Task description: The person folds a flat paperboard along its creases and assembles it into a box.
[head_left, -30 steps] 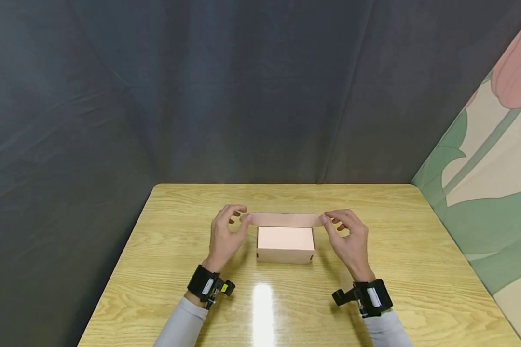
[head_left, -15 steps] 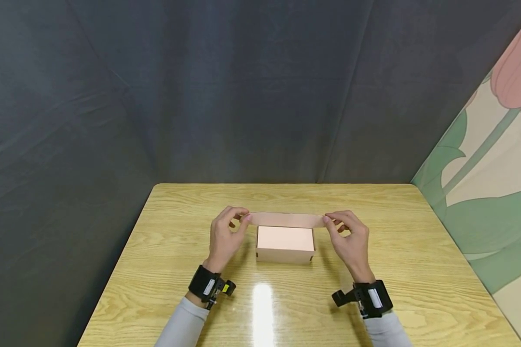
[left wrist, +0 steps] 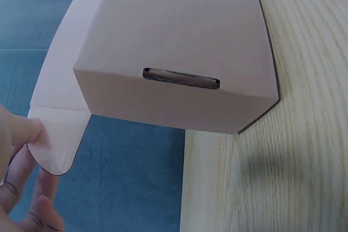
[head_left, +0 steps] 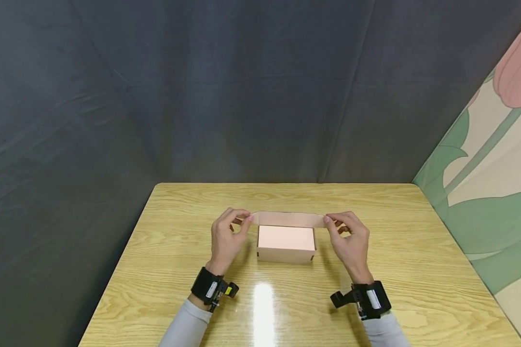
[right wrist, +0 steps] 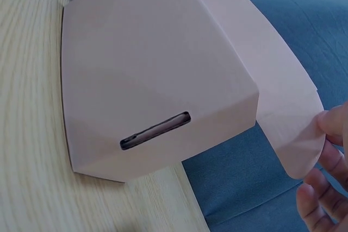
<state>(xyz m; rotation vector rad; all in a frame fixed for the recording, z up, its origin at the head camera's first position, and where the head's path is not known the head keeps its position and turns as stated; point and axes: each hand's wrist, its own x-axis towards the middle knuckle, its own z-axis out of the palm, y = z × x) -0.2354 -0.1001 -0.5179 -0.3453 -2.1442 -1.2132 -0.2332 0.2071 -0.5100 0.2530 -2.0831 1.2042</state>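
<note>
A small pale pink cardboard box (head_left: pixel 286 238) sits on the table in the head view. Along its far side stands a long flap (head_left: pixel 288 219), raised and spread wider than the box. My left hand (head_left: pixel 226 241) pinches the flap's left end between thumb and fingers; my right hand (head_left: pixel 351 243) does the same at the right end. Each end is a rounded tab, seen as the left tab (left wrist: pixel 57 139) in the left wrist view and the right tab (right wrist: pixel 296 139) in the right wrist view. Both wrist views show a narrow slot on a box edge. The box's inside is hidden.
The wooden table (head_left: pixel 169 260) extends around the box on all sides. Behind it hangs a dark curtain (head_left: pixel 252 96). A flowered cloth (head_left: pixel 495 193) slopes along the right side. Black wrist cameras sit on both forearms.
Very little differs. The left hand has shifted slightly to the right, and the flap's right end has drawn slightly outward with the right hand. The box stays put.
</note>
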